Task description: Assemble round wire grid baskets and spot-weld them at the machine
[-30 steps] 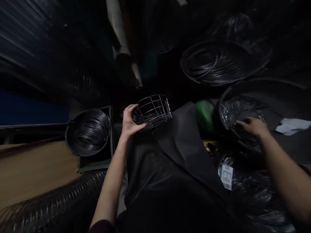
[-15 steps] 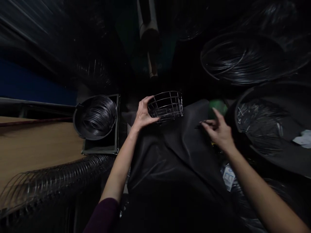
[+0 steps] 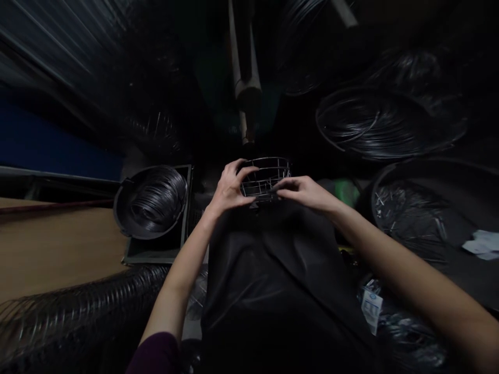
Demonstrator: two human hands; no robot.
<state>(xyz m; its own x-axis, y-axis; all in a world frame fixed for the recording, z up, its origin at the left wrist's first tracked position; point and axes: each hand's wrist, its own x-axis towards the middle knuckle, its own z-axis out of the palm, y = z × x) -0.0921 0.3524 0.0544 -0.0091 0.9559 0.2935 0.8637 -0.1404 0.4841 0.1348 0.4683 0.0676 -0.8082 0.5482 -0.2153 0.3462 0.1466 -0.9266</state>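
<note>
A small round wire basket [image 3: 267, 172] sits at the far end of a black cloth [image 3: 273, 270] that covers my lap. My left hand [image 3: 230, 188] grips the basket's left rim with curled fingers. My right hand [image 3: 302, 191] is at the basket's near right side, its fingers pinched together against the wires on a small thin piece I cannot make out.
A black pan with a coil of dark wire [image 3: 153, 200] stands on a tray at the left, beside a wooden board [image 3: 54, 249]. A row of wire frames [image 3: 78, 306] lies lower left. Large wire coils [image 3: 374, 124] and a tub of short wires [image 3: 413, 213] are at the right.
My right hand came from the tub at the right across to the basket and closed against its wires. My left hand kept hold of the basket's rim.
</note>
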